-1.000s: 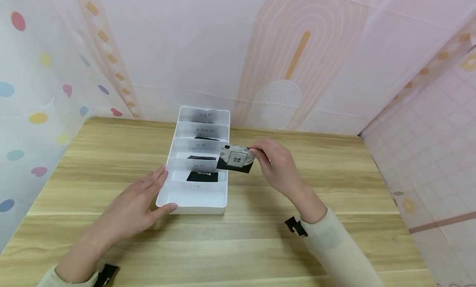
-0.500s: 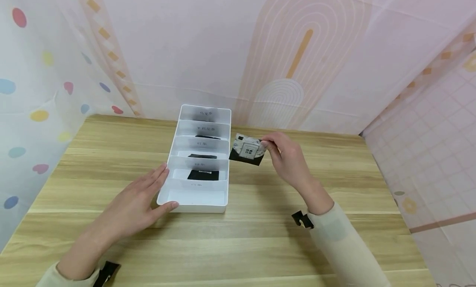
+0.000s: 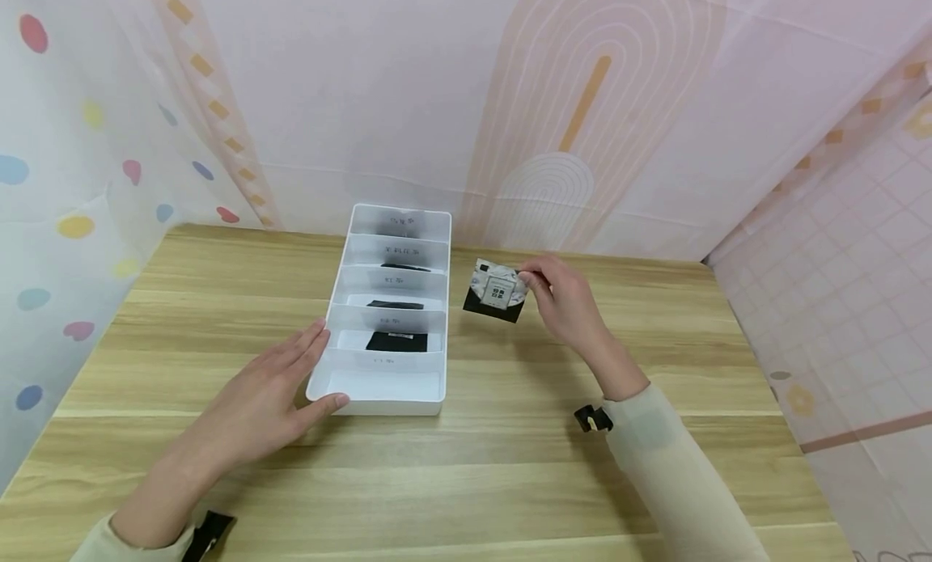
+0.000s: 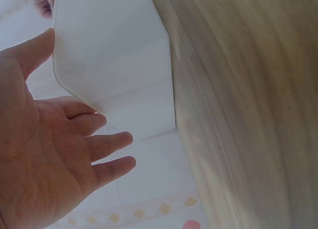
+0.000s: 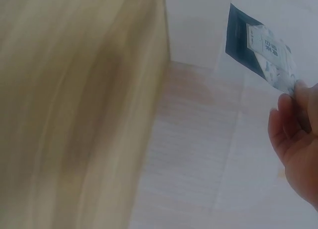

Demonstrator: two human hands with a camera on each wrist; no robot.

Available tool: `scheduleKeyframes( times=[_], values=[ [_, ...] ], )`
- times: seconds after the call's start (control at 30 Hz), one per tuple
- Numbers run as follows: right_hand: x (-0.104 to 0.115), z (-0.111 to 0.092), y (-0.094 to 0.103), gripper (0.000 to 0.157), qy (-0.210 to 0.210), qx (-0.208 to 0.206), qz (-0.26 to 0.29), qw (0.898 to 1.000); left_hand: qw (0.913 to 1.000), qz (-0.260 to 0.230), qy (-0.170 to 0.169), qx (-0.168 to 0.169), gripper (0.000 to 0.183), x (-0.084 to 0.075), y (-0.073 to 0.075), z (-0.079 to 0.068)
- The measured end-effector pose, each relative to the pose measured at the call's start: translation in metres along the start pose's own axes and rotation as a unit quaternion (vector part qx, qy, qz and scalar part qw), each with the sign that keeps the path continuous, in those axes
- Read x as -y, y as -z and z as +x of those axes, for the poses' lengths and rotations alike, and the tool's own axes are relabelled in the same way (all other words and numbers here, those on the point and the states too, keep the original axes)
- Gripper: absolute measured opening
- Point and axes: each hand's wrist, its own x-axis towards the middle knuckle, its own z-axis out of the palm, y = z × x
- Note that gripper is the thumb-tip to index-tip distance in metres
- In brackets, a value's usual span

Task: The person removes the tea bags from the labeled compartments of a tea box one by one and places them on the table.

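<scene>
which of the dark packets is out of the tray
The packet pinched in the right hand, held above the table right of the tray. The other dark packets lie inside tray compartments.

A light wooden table point(image 3: 510, 481) fills the lower half of the frame. Behind it hang pale pink sheets, polka dots point(image 3: 73, 226) at left, an arch motif point(image 3: 582, 101) at upper centre, a grid pattern point(image 3: 859, 303) at right.

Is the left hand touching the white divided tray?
Touching. The head view shows the left hand with thumb tip and fingertips against the white divided tray's near-left corner.
</scene>
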Motion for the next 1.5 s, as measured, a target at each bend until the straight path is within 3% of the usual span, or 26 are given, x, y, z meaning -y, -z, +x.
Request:
scheduleKeyframes(
  times=[0.57, 1.07, 1.33, 1.5],
  values=[
    [-0.031, 0.002, -0.013, 0.008, -0.079, 0.052, 0.036, 0.995, 1.0000, 0.001, -0.001, -0.001, 0.091, 0.001, 0.000, 0.000],
    [-0.055, 0.005, -0.031, 0.010, -0.153, 0.105, 0.089, 0.978, 0.9999, -0.001, 0.010, 0.007, 0.091, 0.000, 0.001, 0.000],
    [-0.066, 0.002, -0.042, 0.011, -0.176, 0.154, 0.040, 0.971, 0.9999, 0.000, 0.008, 0.011, 0.091, 0.000, 0.001, 0.000],
    [-0.069, 0.004, -0.046, 0.012, -0.176, 0.156, 0.033, 0.971, 0.9999, 0.003, 0.011, 0.011, 0.091, 0.000, 0.001, 0.000]
  ],
)
